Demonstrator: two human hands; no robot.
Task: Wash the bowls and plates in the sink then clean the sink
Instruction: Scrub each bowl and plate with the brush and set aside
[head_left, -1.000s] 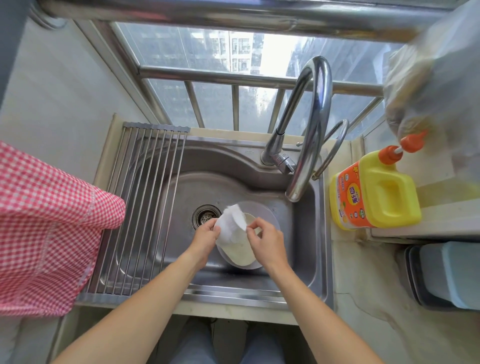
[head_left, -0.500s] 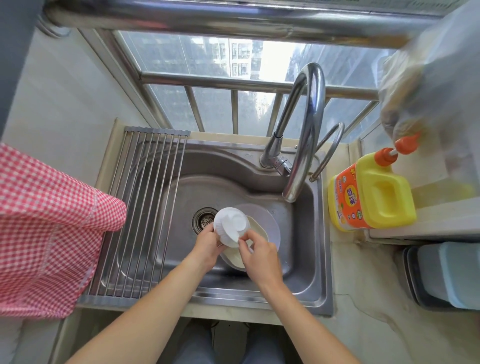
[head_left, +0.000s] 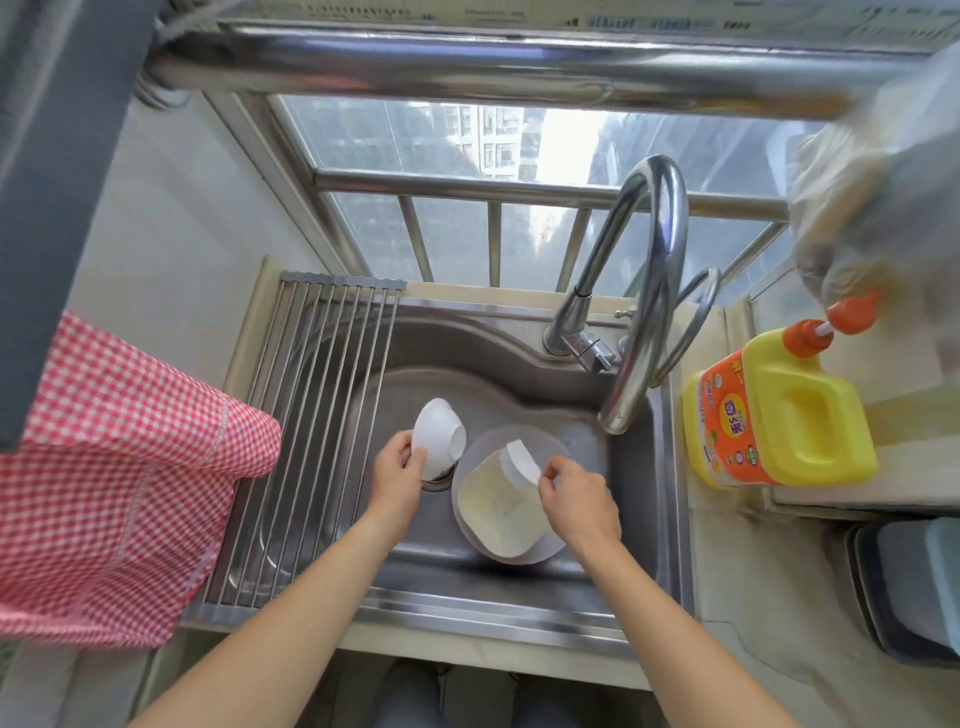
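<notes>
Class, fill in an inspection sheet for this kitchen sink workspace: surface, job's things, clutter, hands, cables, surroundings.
Surface: steel sink; roll-up drying rack across its left part.
Job's things: small white bowl lifted, tilted; cream dish on a grey plate in the basin.
Clutter: yellow detergent bottle on the right counter; red checked cloth at left.
Hands: left hand holds the bowl; right hand pinches a white wipe.
Cables: nothing seen.
Surroundings: faucet, no water visibly running; barred window behind.
</notes>
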